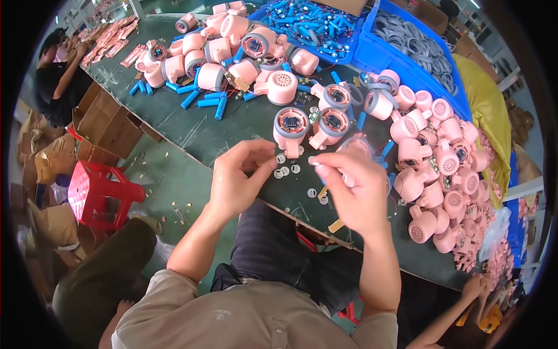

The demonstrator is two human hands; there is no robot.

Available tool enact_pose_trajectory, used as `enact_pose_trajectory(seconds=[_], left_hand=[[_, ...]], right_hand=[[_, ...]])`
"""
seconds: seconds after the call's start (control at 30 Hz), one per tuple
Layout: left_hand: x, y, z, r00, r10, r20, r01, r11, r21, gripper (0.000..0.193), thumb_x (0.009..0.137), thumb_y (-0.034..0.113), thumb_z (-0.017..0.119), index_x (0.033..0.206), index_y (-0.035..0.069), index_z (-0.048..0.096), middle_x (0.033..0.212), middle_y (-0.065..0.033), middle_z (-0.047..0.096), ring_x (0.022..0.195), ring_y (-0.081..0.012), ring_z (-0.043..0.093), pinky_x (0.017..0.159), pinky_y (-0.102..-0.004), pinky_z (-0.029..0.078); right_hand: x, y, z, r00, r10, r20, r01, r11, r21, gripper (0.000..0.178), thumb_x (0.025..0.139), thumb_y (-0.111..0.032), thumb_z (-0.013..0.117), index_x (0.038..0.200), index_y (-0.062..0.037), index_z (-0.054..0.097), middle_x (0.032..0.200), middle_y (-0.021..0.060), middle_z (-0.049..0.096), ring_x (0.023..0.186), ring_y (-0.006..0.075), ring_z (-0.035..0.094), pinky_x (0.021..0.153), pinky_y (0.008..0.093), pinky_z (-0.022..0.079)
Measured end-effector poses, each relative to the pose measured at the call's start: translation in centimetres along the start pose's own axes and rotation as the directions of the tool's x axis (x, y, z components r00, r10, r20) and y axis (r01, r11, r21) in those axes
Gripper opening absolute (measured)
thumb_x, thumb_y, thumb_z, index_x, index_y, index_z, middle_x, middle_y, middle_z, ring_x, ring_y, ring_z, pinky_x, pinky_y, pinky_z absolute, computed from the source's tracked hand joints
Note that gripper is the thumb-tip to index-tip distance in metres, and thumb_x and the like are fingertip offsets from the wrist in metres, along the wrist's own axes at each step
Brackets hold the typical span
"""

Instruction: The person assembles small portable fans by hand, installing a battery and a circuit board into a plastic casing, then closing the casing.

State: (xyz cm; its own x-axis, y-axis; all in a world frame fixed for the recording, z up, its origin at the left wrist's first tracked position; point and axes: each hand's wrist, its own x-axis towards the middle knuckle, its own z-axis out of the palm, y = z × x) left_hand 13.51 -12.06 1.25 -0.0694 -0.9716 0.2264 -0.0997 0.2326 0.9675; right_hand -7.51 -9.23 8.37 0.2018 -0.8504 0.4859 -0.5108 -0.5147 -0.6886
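My right hand (356, 189) pinches a small white piece (314, 161) between thumb and forefinger. Opposite it, my left hand (237, 177) is curved, with a gap between thumb and fingers, and I see nothing in it. Several small white discs (285, 171) lie on the table between the hands. Just beyond stand two pink fan housings, the left one (290, 131) and the right one (329, 125), both with grey rings and dark circuit boards facing up. Another pink housing (357, 145) is partly hidden behind my right hand.
Pink housings (447, 157) are heaped on the right, more (218, 49) at the back left. Loose blue cylindrical cells (209, 102) lie around. Behind stand blue bins of cells (302, 26) and grey rings (412, 43). A red stool (99, 192) stands left; other people work at both sides.
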Motion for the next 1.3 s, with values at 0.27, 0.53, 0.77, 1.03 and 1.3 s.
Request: enact_pose_trajectory(seconds=[0.27,0.53,0.77,1.03,1.3], left_hand=[[1.7,-0.7,-0.7,0.927,-0.03,0.374,0.161,0.932,-0.324,0.028,0.086,-0.003,0.074,0.112,-0.008,0.066,0.103,-0.0133,0.073,0.098,-0.0185,0.071,0.083,-0.0276,0.059],[2.0,-0.8,-0.3,0.919,-0.06,0.391,0.163,0.958,-0.235,0.021,0.092,-0.002,0.068,0.112,-0.006,0.07,0.099,-0.0104,0.073,0.086,-0.0122,0.068,0.079,-0.026,0.058],[2.1,-0.5,-0.1,0.925,0.018,0.381,-0.005,0.999,-0.034,0.03,0.089,0.001,0.069,0.119,0.0,0.07,0.105,-0.0116,0.074,0.09,-0.0121,0.068,0.08,-0.0277,0.055],[2.3,-0.7,-0.2,0.91,0.121,0.395,-0.128,0.992,-0.009,0.03,0.09,0.001,0.068,0.119,0.0,0.069,0.104,-0.0129,0.073,0.089,-0.0141,0.069,0.079,-0.0279,0.054],[2.1,-0.9,-0.3,0.925,0.113,0.363,-0.09,0.993,-0.08,0.028,0.087,0.001,0.071,0.115,0.0,0.071,0.1,-0.0116,0.072,0.088,-0.0147,0.069,0.076,-0.0272,0.054]], right_hand=[[-1.4,1.4,3.6,0.975,0.22,0.028,-0.222,0.966,0.13,0.013,0.088,-0.004,0.072,0.101,-0.0008,0.071,0.084,0.0108,0.07,0.067,0.0196,0.066,0.059,0.0303,0.049],[-1.8,2.0,4.2,0.959,0.282,-0.02,-0.274,0.944,0.183,0.012,0.086,-0.005,0.074,0.097,-0.0005,0.071,0.088,0.0103,0.072,0.07,0.0194,0.068,0.062,0.0289,0.052],[-1.7,2.2,4.1,0.979,0.191,-0.073,-0.183,0.977,0.107,0.011,0.084,-0.005,0.075,0.094,-0.0014,0.07,0.086,0.0089,0.069,0.066,0.0195,0.066,0.059,0.0302,0.051],[-1.8,2.4,4.4,0.983,0.159,-0.087,-0.154,0.986,0.062,0.011,0.084,-0.004,0.075,0.093,-0.0023,0.07,0.085,0.0095,0.068,0.067,0.023,0.065,0.059,0.0325,0.05],[-1.9,2.3,4.4,0.996,-0.02,-0.087,0.005,0.986,-0.165,0.011,0.084,-0.005,0.073,0.093,-0.0021,0.068,0.083,0.0107,0.064,0.069,0.0286,0.063,0.06,0.0379,0.05]])
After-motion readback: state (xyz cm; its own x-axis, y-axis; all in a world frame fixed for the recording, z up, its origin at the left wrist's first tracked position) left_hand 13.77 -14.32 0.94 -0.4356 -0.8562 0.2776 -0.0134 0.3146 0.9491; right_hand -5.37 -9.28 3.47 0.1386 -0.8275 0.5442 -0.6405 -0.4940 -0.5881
